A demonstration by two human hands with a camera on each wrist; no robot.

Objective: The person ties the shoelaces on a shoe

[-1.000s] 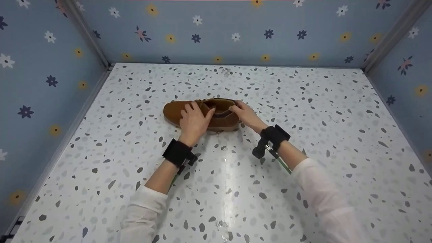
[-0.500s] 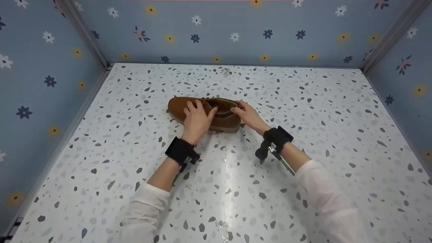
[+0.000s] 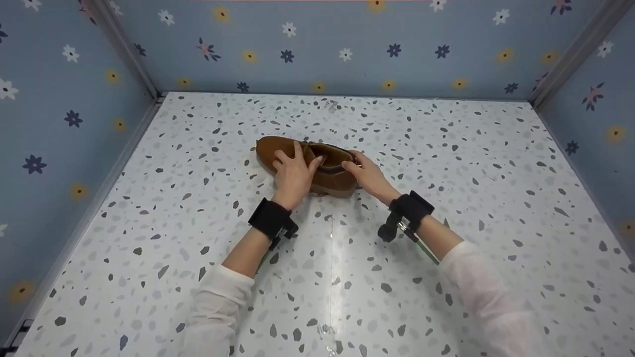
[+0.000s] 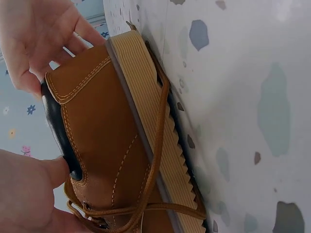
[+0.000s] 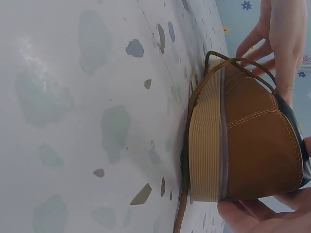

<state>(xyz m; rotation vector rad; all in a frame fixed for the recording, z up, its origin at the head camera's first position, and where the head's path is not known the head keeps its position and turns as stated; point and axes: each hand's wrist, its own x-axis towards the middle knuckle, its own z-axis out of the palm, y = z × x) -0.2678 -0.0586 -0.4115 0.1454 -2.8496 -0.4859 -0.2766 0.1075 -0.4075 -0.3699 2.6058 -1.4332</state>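
A brown lace-up shoe (image 3: 272,148) with a tan sole (image 5: 206,155) sits on the speckled tabletop, toe pointing left and slightly away. My left hand (image 3: 294,173) holds it by the front, fingers spread over the lace area and thumb at the edge of the opening. At the heel, my right hand (image 3: 368,174) grips the dark padded collar (image 4: 67,138) with the thumb, its fingers around the back. A loose brown lace (image 4: 158,138) hangs down the shoe's near side across the sole in the left wrist view. The left fingertips partly hide the tongue.
The white speckled tabletop (image 3: 446,297) stretches out around the shoe. Blue flower-patterned panels (image 3: 317,44) enclose it at the back and both sides. Each wrist wears a black strap (image 3: 270,218) with a small camera.
The shoe has turned clockwise: its toe has swung away from me and rightward, while the heel has shifted slightly right and nearer. Both hands have moved along with it, keeping their hold.
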